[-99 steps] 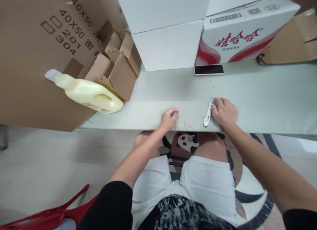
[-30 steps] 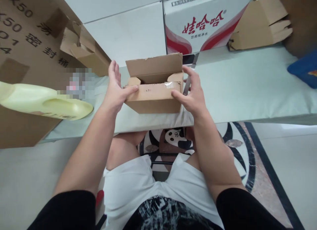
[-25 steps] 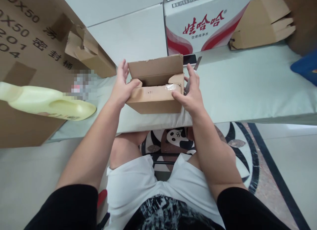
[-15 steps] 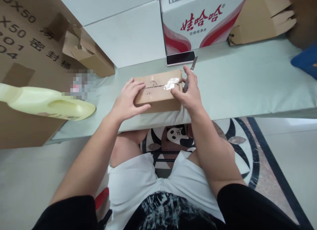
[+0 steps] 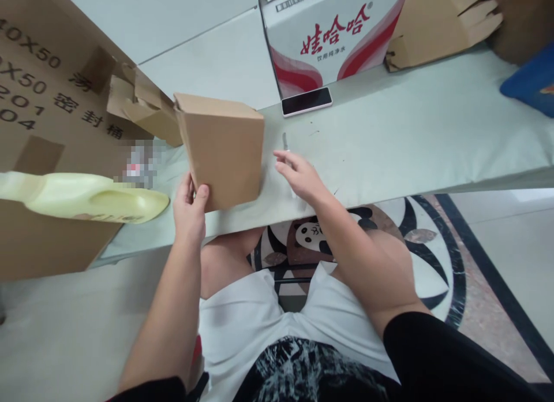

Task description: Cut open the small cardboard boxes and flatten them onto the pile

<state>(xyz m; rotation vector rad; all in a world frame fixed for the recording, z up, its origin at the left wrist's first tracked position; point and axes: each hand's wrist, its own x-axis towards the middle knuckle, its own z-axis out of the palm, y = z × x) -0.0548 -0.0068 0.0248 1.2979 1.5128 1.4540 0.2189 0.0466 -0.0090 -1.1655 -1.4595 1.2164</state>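
A brown cardboard box point(image 5: 225, 153) stands on its edge on the cloth-covered table, its broad plain side towards me. My left hand point(image 5: 190, 208) grips its lower left edge, thumb on the near face and fingers behind. To the right of the box, my right hand point(image 5: 298, 174) is low over the cloth with its fingers stretched out, apart from the box. A thin grey blade-like strip point(image 5: 284, 141) pokes out beyond its fingertips. The rest of that strip is largely hidden under the hand, and its kind is unclear.
Behind lies a phone point(image 5: 307, 102) before a white-and-red carton point(image 5: 333, 49). A pale yellow bottle point(image 5: 95, 197) and an opened small carton point(image 5: 147, 107) are at left, beside a big brown carton point(image 5: 34, 73). Cut cardboard point(image 5: 433, 26) and a blue object point(image 5: 530, 84) are at right.
The box was lying flat between both hands; now it is tipped up and farther left in my left hand. My right hand has left it and come down beside it, along with the grey strip.
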